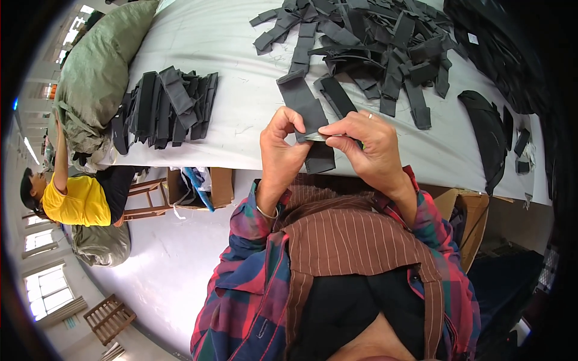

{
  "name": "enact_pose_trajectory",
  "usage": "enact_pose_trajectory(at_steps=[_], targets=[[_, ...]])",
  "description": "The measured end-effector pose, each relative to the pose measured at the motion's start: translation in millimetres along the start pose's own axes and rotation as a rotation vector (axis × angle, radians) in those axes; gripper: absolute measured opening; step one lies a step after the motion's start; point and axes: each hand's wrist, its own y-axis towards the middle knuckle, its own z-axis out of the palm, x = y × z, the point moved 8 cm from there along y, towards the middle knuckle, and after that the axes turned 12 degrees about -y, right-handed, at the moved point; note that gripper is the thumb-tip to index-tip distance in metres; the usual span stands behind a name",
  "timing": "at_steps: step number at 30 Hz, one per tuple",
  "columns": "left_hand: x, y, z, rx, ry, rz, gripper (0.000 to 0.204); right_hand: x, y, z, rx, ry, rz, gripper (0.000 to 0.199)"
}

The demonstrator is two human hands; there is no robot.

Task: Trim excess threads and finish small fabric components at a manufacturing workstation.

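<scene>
My left hand (282, 143) pinches a dark grey fabric strip (299, 99) at the table's near edge, thumb and forefinger closed on it. The strip's far end lies toward the pile, and its near end hangs over the edge. My right hand (368, 144) is closed on a small, thin, silvery tool (315, 138), whose tip meets the strip beside my left fingers. Most of the tool is hidden in the hand, so its exact kind does not show. Just beyond my right fingers lies another dark folded strip (336, 96).
A loose heap of dark fabric strips (385, 42) covers the far table (235, 114); a neater stack (165, 105) lies left. Black fabric pieces (484, 135) lie right. A large green sack (99, 66) bulges at far left, near a person in yellow (75, 200). A cardboard box (221, 186) stands below.
</scene>
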Motion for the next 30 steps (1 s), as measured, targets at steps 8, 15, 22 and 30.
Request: enact_pose_trajectory(at_steps=[8,15,22,30], targets=[[-3,-9,14,0.164,0.311,0.149,0.026,-47,-3,22,0.19,0.497,0.433,0.011],[15,-5,-10,-0.133,0.018,0.086,0.036,-6,-7,8,0.185,0.386,0.084,0.011],[62,-12,2,-0.119,-0.497,-0.361,0.021,-19,-13,16,0.116,0.318,0.113,0.018],[38,-16,27,-0.142,-0.777,-0.432,0.02,-31,-20,13,0.064,0.159,0.119,0.017]])
